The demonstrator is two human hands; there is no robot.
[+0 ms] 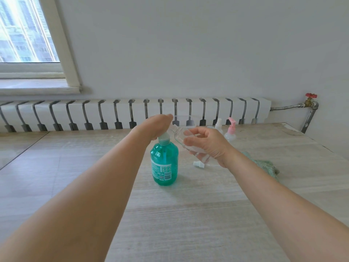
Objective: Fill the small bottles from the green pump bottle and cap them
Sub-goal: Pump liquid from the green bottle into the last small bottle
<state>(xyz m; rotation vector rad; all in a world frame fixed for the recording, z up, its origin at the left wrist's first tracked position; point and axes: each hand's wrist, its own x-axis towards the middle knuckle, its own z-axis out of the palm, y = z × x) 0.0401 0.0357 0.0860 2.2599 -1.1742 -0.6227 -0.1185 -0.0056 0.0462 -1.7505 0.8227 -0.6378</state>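
A pale wood-grain table (188, 214) is taken up at its middle by the green pump bottle (164, 163), which stands upright and serves here as the landmark. The pump head of that bottle is covered from above by the left hand (154, 127), laid flat on it with the fingers extended past the nozzle; whether the pump is pressed fully down cannot be told. Just right of the pump bottle, a clear small bottle (186, 142) is gripped by the right hand (207, 146), fingers and thumb curled round its body, and is tilted so that its open neck is brought up beside the nozzle. Little or no liquid can be seen inside it, so this fill is judged to be barely begun. Behind and to the right of the pump bottle, two more small bottles are stood against the table's far edge: one with a pink pump top (230, 131) and one with a white spray top (219, 123); their contents cannot be made out. A green cloth (264, 165) is left farther right. A small white cap (198, 164) lies just right of the pump bottle's base, so capping is still to be done.
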